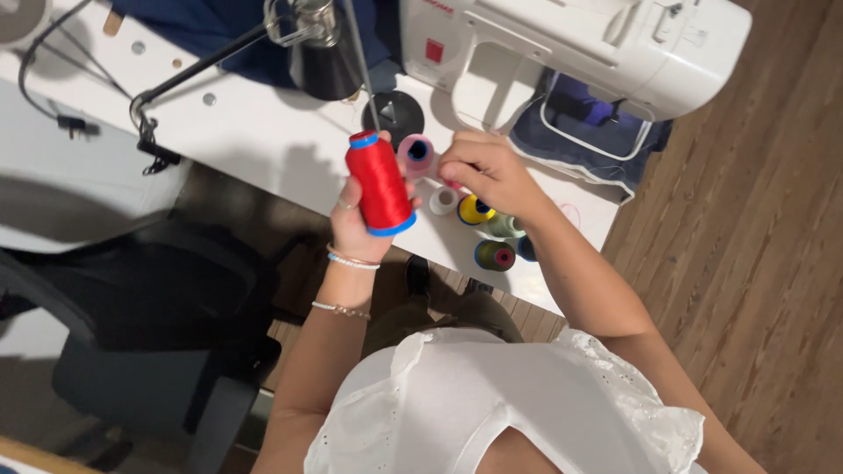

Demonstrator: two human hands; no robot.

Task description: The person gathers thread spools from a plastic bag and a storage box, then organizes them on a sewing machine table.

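Note:
My left hand (354, 226) is closed around a large red thread spool (379, 183) with blue end caps, held upright above the white table's (255, 140) front edge. My right hand (488, 172) hovers just to its right, fingers curled together and fingertips hidden. It is over a group of small spools: a pink one (415, 154), a white one (443, 201), a yellow one (475, 210), a pale green one (506, 226) and an olive one with a red core (494, 255). I cannot see whether the right hand pinches a thread.
A white sewing machine (571, 39) stands at the back with blue fabric (587, 145) under its arm. A black thread cone (323, 66), a thin metal rod and a black disc (392, 114) sit behind the spools. A dark office chair (149, 290) is left; wood floor (755, 263) right.

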